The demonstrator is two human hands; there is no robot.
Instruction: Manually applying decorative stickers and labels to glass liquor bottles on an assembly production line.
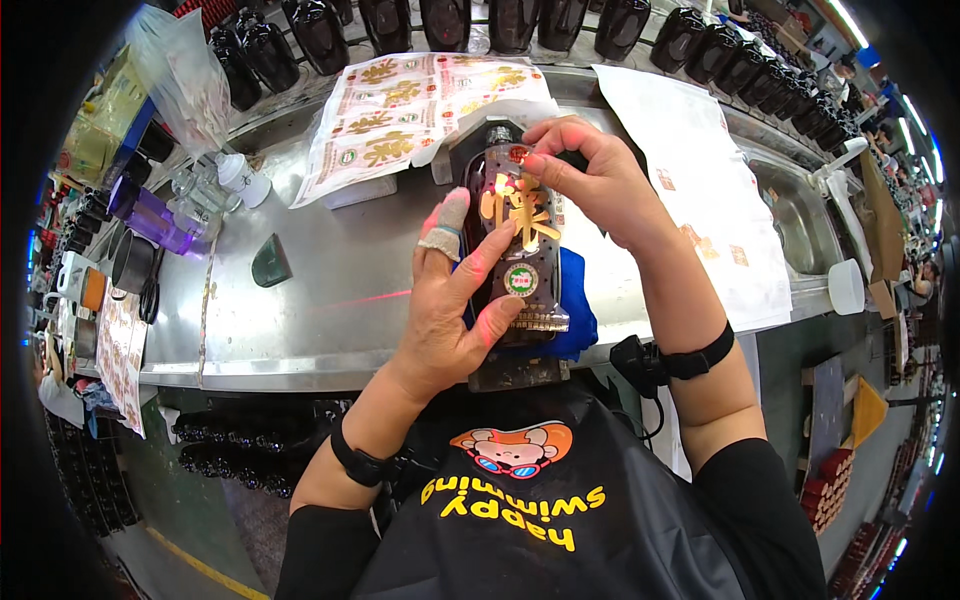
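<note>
A dark glass bottle (476, 225) leans back in front of me, its neck pointing away. Over its front lies a clear transfer label (521, 215) with large gold characters and a round green-and-white emblem. My left hand (440, 320) steadies the bottle from the left, index finger and thumb on the label; cloth finger covers wrap at least one finger. At the label's upper right, my right hand (600, 185) pinches near a small red mark, thumb against forefinger. A blue cloth (575, 300) lies beneath the bottle's right side.
Printed label sheets (385, 115) lie beyond the bottle, and a large white sheet (690, 150) covers the right. A dark green flat piece (270, 262) rests left. Dark bottles (445, 25) line the back; a sink (805, 225) is far right, a purple jug (150, 215) left.
</note>
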